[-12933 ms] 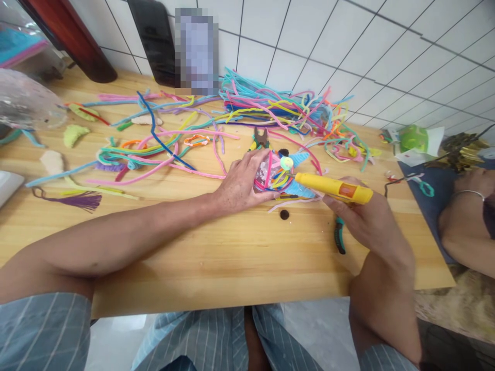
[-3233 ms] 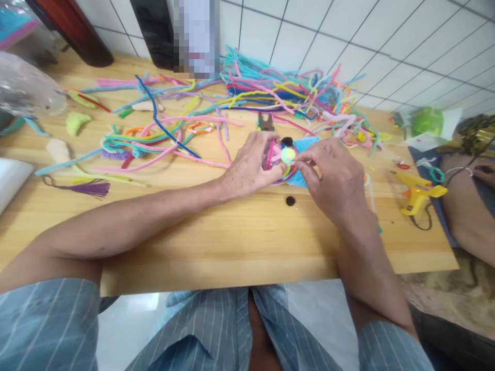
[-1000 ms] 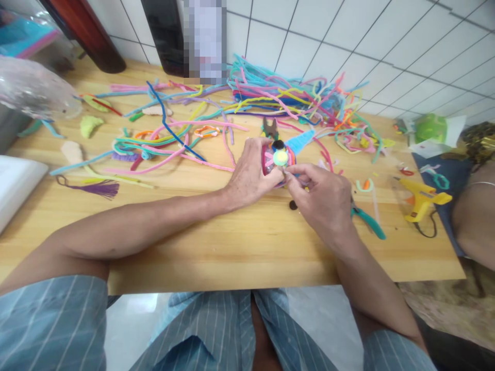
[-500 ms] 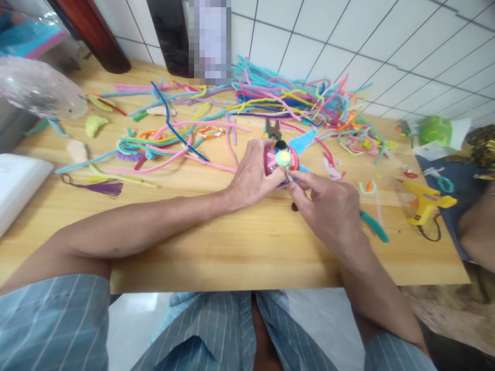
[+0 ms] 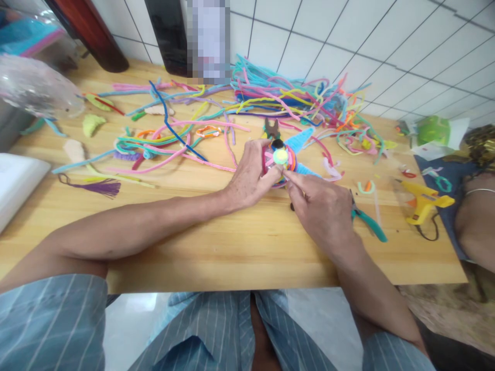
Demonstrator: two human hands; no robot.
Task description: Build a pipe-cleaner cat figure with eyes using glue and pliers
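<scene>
My left hand (image 5: 251, 175) is wrapped around the left side of a small round craft figure (image 5: 292, 158) that looks wound from coloured pipe cleaners. On it show a pale yellow-green round piece (image 5: 280, 156), a black pompom (image 5: 278, 145), pink strips and two blue wing-like pieces (image 5: 300, 138) pointing right. The left thumb presses on the near part of its face. My right hand (image 5: 325, 211) is closed in a pinch at the figure's near edge, thumb and index fingertip beside the left thumb. Whatever sits between those fingertips is too small to make out.
Beyond the hands lies a heap of pipe cleaners (image 5: 286, 93), with more strewn leftward. Pliers (image 5: 272, 128) stand behind the figure; teal-handled pliers (image 5: 369, 225) lie by my right hand. A yellow glue gun (image 5: 425, 201) rests at right. Another person's arm (image 5: 477, 221) shows there.
My right hand has shifted slightly left and down with its fingers bent closer, uncovering more of the lower blue piece and the teal-handled pliers. My left hand keeps its hold.
</scene>
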